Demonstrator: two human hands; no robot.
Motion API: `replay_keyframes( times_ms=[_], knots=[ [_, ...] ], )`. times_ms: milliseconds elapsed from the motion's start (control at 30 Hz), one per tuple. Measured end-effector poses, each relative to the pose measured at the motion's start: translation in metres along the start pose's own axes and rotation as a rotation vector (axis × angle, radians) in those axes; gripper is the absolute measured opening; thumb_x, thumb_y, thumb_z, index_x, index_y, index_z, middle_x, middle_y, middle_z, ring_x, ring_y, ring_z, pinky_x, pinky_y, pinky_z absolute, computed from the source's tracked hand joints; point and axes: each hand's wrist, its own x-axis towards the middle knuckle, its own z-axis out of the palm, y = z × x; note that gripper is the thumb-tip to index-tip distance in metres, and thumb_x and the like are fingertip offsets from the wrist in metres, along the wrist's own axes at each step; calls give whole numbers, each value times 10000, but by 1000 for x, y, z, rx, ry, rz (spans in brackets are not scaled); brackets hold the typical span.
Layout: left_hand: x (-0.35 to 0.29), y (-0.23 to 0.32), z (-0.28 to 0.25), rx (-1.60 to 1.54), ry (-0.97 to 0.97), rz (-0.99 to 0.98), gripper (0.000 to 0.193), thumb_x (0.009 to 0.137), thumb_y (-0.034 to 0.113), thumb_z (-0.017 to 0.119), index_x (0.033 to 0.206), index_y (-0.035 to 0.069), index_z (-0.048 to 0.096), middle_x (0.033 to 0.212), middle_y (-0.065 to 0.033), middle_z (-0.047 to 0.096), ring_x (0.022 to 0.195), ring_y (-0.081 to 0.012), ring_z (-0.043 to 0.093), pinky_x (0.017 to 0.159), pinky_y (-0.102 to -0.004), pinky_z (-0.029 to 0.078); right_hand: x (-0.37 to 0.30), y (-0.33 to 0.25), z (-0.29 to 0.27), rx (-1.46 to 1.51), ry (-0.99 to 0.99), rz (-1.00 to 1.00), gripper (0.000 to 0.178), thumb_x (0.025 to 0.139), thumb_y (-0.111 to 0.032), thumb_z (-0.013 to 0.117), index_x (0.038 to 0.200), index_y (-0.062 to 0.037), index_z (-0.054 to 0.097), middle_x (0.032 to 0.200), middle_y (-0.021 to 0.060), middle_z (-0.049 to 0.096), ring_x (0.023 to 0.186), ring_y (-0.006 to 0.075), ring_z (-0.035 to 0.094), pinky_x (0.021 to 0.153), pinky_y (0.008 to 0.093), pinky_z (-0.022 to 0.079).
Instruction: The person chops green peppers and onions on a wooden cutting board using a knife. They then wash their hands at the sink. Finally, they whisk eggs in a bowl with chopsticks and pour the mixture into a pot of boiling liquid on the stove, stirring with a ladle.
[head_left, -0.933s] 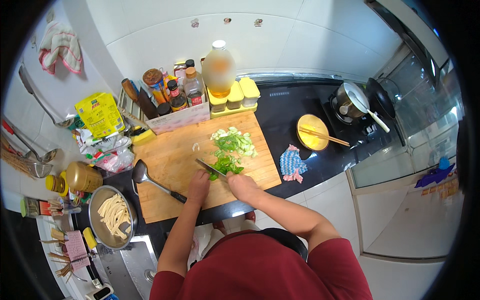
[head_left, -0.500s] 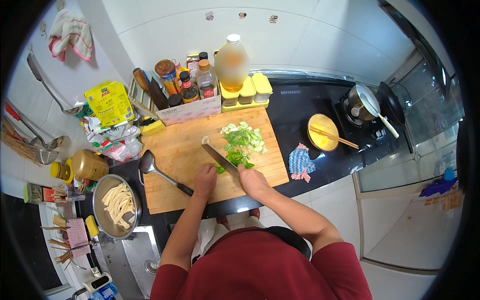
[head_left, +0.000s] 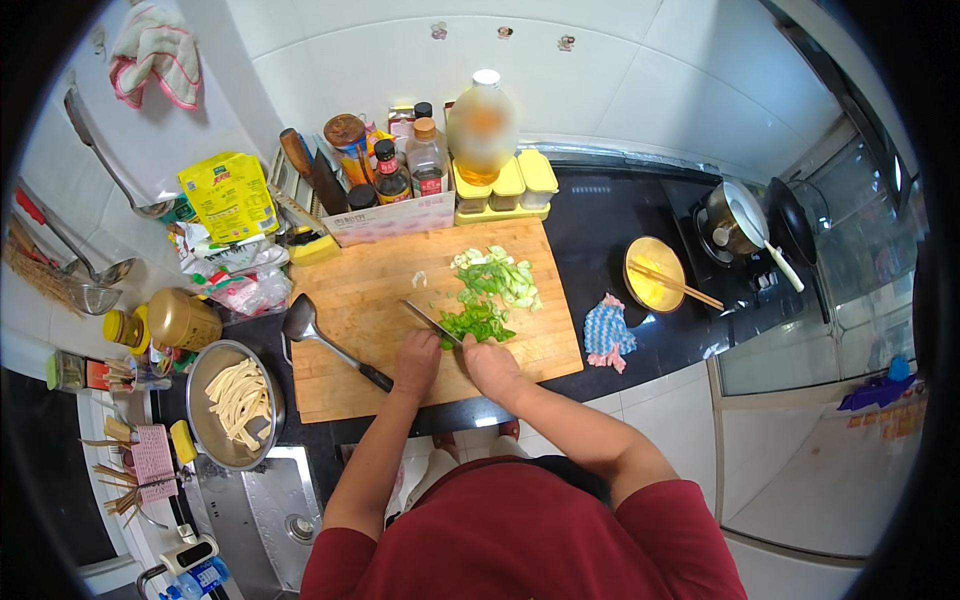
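Note:
On the wooden cutting board (head_left: 350, 275), my right hand (head_left: 492, 368) is wrapped round the handle of a kitchen knife (head_left: 428, 319). Its blade slants away to the left, edge down by a heap of chopped greens (head_left: 480, 321). My left hand (head_left: 418, 362) is just left of the blade, fingers curled and pressed down on a bit of the greens, which they mostly hide. Beyond the heap lie pale green-white slices (head_left: 505, 275). Left of my left hand a metal spatula (head_left: 335, 345) rests on the board, its black handle toward me.
A steel bowl of pale strips (head_left: 238, 400) stands left, by the sink (head_left: 275, 510). Bottles in a box (head_left: 395, 220) and yellow-lidded seasoning jars (head_left: 508, 190) line the back. To the right are a checked cloth (head_left: 608, 330), a yellow bowl with chopsticks (head_left: 655, 272) and a pot (head_left: 735, 218).
The knife has turned and drawn slightly nearer to me, and my right hand has come down with it. My left hand stays beside the blade. The whole view has shifted slightly.

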Motion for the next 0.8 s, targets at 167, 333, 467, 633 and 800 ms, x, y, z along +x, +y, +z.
replay_keyframes(
  times_ms=[167,333,467,633,800],
  knots=[
    [4,7,-13,12,45,51,162,725,15,630,881,59,629,952,-94,630,924,-289,604,793,-370,517,8,13,-8,111,-29,47,138,870,-37,499,989,28,522,816,271,676,801,402,690,687,479,555],
    [-1,1,-7,12,18,-3,178,752,5,606,922,55,626,986,-103,635,923,-301,607,781,-381,519,-14,2,-36,63,-22,18,132,882,-30,467,978,31,533,828,276,671,804,416,684,696,497,550],
    [0,0,-4,33,48,31,158,749,14,599,899,55,624,966,-99,633,889,-295,610,755,-382,520,-20,3,-41,44,-37,0,129,877,-30,476,971,33,536,857,283,669,809,416,684,701,493,551],
    [0,1,-1,55,53,62,124,740,19,599,859,51,611,943,-101,627,854,-290,608,735,-387,520,-12,5,-26,42,-3,-26,123,864,-32,502,967,24,541,816,257,676,792,398,689,712,484,553],
    [-1,0,1,24,20,46,119,738,1,610,848,46,593,930,-106,617,853,-301,598,737,-390,513,8,-1,8,-6,75,-42,101,868,-49,512,945,7,546,756,228,680,751,368,697,706,476,557]
  ],
)
